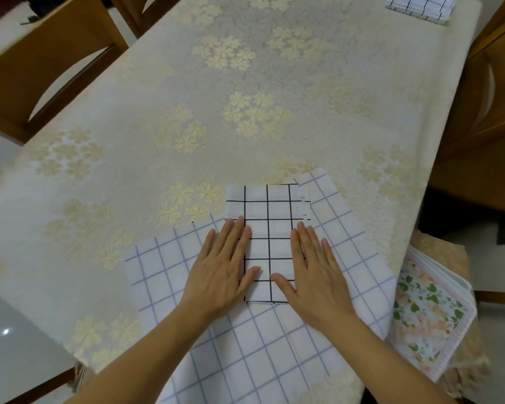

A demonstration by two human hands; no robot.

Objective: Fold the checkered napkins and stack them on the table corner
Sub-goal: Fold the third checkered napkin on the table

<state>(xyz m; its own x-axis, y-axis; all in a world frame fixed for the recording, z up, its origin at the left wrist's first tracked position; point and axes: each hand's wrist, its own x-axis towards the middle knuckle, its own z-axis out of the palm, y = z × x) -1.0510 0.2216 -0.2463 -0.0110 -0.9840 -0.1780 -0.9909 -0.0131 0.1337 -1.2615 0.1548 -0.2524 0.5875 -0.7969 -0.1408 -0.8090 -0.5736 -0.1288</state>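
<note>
A folded white napkin with black check lines (270,225) lies on top of a larger spread napkin with blue check lines (260,339) at the near edge of the table. My left hand (220,268) rests flat on the folded napkin's left edge, fingers together. My right hand (314,268) presses flat on its right edge. Both thumbs point inward over the cloth. A stack of folded black-check napkins (419,7) sits at the far right corner of the table.
The table carries a cream cloth with gold flower clusters (245,118). Wooden chairs (41,68) stand at the far left and at the right (487,118). A floral-patterned pile (429,313) lies on a seat at the near right.
</note>
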